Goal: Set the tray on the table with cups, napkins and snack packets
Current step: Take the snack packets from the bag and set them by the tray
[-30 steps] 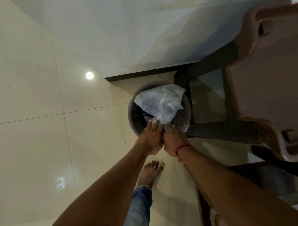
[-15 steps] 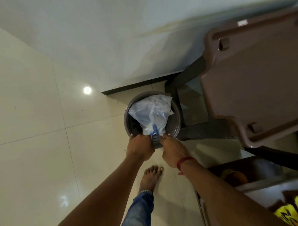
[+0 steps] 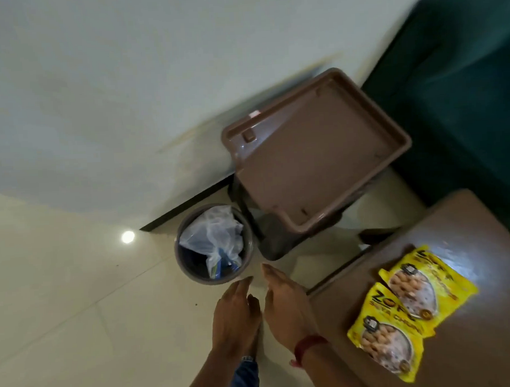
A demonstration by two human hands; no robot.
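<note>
A brown plastic tray (image 3: 319,161) lies empty on a small dark stand by the wall. Two yellow snack packets (image 3: 410,309) overlap on the brown table (image 3: 470,271) at the lower right. My left hand (image 3: 234,317) and my right hand (image 3: 285,306) hover side by side over the floor, fingers straight, holding nothing. Both sit just below a round bin (image 3: 213,243). A clear plastic bag (image 3: 214,237) is stuffed in the bin. No cups or napkins are in view.
A dark green sofa (image 3: 459,90) fills the upper right behind the tray and table. Pale glossy floor tiles (image 3: 63,304) spread to the left, and a white wall (image 3: 127,96) rises behind the bin. My jeans leg shows below my hands.
Both hands have let go of the plastic bag and drawn back from the bin. The view has swung right, bringing the table with the snack packets and the sofa into sight.
</note>
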